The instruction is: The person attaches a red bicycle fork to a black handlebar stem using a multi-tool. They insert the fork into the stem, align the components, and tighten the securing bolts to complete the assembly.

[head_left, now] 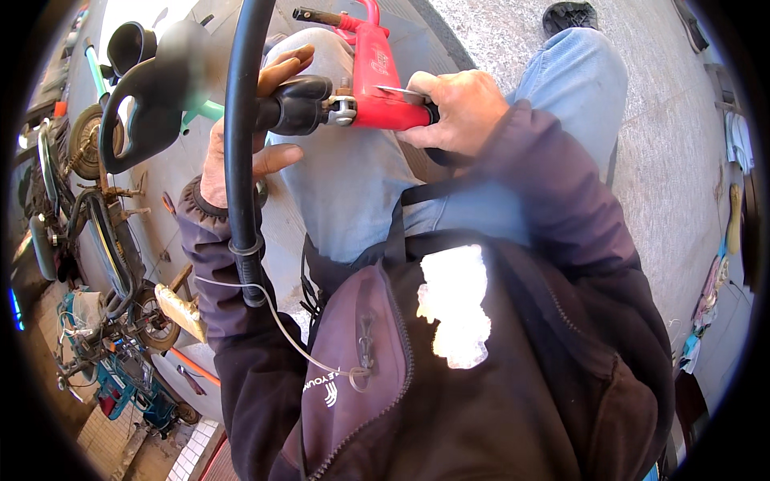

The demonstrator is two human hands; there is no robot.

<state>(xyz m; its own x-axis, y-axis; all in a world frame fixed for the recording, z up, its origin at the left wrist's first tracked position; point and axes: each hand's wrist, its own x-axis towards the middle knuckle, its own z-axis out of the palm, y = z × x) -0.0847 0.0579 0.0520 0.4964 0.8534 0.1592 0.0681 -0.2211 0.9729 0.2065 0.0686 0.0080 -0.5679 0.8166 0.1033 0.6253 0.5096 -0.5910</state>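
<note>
Gripping red metal pump-like tool (pixel 377 76) in right hand (pixel 453 108); left hand (pixel 249 136) half-open, steadying black rubber fitting (pixel 301 104); joint between them looks unfinished.

Both hands (pixel 241 128) (pixel 457 108) raised, fingers curled in grip.

At the upper centre of the frame the drill (pixel 377 80) lies across the person's lap, with the right hand (pixel 457 104) at its right end, the left hand (pixel 257 132) left of its chuck behind the hose (pixel 239 144), and the bicycles (pixel 96 240) at far left.
</note>
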